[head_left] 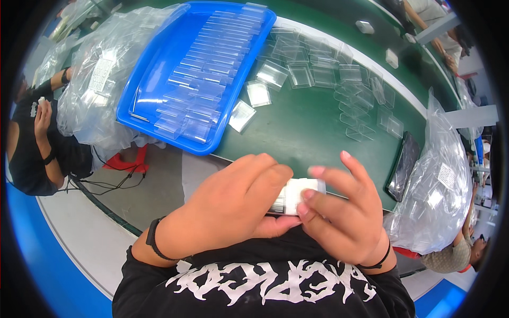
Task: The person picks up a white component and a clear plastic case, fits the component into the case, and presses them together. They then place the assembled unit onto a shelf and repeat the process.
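The left hand [229,197] holds a white block [295,192], the right hand [347,214] touches it, its grip hard to tell, and fitting seems to need gentle pushing.

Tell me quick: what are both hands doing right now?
Left hand: closed, holding a small white piece.
Right hand: partly spread, fingertips at that piece; whether it grips cannot be told.

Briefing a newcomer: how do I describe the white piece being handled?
Start at the blue tray. Below and right of it, the left hand and right hand meet at the white piece. Unlike the loose clear covers, it's opaque and handheld.
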Tool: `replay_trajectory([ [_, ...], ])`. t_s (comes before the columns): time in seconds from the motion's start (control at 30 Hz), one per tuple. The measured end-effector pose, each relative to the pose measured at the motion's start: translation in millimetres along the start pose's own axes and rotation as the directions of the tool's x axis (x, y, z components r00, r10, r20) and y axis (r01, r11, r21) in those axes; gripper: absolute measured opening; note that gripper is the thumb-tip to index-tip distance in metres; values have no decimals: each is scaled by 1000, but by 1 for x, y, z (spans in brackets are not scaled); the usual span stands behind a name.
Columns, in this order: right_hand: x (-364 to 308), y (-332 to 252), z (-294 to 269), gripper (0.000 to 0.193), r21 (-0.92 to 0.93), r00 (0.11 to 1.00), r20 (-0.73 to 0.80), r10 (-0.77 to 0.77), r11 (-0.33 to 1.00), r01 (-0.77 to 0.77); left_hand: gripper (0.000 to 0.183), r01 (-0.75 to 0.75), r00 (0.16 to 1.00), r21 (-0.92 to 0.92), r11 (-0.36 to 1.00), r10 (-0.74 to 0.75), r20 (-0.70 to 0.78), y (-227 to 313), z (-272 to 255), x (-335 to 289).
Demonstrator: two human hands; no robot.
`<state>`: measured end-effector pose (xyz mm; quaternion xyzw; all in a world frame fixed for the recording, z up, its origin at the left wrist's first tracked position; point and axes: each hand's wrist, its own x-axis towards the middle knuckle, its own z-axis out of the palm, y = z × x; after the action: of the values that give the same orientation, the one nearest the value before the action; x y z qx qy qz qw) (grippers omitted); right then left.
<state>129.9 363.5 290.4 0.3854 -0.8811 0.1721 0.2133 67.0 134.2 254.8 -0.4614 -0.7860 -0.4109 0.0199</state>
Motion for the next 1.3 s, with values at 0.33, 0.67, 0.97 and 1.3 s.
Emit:
replay_trajectory([
  [0.33, -3, 8, 1, 42, 704, 505, 709, 492, -453, -547, 75, -114, 990, -31, 993, 111, -85, 4, 1, 3],
  [0.67, 7, -4, 3, 32, 725, 430, 658, 619, -364, -585, 76, -139, 982, -55, 989, 130, -141, -12, 15, -6],
  [0.97, 3, 2, 7, 32, 674, 434, 738, 517, -531, -514, 80, -103, 989, -163, 981, 84, -119, -14, 9, -7],
  [1.3, -1, -7, 13, 32, 817, 567, 494, 660, -130, -561, 74, -73, 985, -120, 990, 53, -163, -14, 17, -10],
])
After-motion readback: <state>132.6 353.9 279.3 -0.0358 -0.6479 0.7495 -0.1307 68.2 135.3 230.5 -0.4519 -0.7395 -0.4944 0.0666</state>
